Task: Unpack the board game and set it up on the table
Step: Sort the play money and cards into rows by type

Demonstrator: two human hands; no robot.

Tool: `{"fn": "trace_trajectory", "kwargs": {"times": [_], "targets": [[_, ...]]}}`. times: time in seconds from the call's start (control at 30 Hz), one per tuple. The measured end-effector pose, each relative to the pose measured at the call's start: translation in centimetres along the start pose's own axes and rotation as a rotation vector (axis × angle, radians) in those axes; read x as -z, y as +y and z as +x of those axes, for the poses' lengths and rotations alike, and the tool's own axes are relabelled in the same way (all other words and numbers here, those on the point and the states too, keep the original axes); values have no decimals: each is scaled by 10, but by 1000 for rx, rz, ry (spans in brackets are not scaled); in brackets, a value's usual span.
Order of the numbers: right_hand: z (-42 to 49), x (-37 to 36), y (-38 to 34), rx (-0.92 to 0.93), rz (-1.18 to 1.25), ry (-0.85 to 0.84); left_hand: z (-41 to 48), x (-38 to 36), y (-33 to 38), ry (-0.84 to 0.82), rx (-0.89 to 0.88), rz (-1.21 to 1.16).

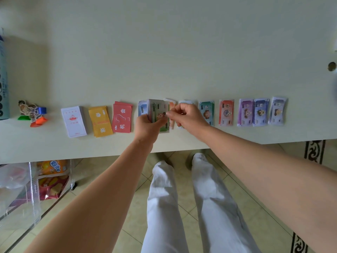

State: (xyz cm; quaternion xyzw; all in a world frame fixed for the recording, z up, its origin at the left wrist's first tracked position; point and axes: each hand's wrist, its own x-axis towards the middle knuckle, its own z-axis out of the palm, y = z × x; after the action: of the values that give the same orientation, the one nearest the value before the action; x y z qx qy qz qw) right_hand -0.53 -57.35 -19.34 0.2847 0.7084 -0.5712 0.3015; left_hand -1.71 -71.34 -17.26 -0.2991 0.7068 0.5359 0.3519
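Most of the small parts look unpacked and lined up along the near edge of the pale cream table (164, 52): cardboard character pawns on coloured plastic bases (32, 112), a white card deck (73, 122), a yellow card deck (100, 121), a red card deck with a question mark (121, 119), and, to the right, sorted piles of paper play money: teal (207, 112), red-orange (226, 114) and three purple-to-lilac ones (260, 111). The sorting seems unfinished. The left hand (145, 125) grips a thick mixed stack of banknotes (158, 110), held just above the table over the blue note pile (142, 108), while the right hand (184, 115) pinches the edge of the top green note. An orange pile (172, 105) lies partly hidden behind the hands. No game board shows unfolded; what appears to be the teal game box (3, 79) stands at the far left, so laying out the board likely remains.
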Motion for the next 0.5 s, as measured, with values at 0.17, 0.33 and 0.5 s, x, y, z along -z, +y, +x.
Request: {"fn": "trace_trajectory", "kwargs": {"times": [0.17,0.33,0.5], "targets": [[-2,25,12,-38,-112,55,-4,-18,2,-85,96,-17],[-1,48,21,-66,-220,179,-4,-24,1,-73,111,6],[8,48,24,-108,-331,296,0,-26,-2,-36,57,62]]}}
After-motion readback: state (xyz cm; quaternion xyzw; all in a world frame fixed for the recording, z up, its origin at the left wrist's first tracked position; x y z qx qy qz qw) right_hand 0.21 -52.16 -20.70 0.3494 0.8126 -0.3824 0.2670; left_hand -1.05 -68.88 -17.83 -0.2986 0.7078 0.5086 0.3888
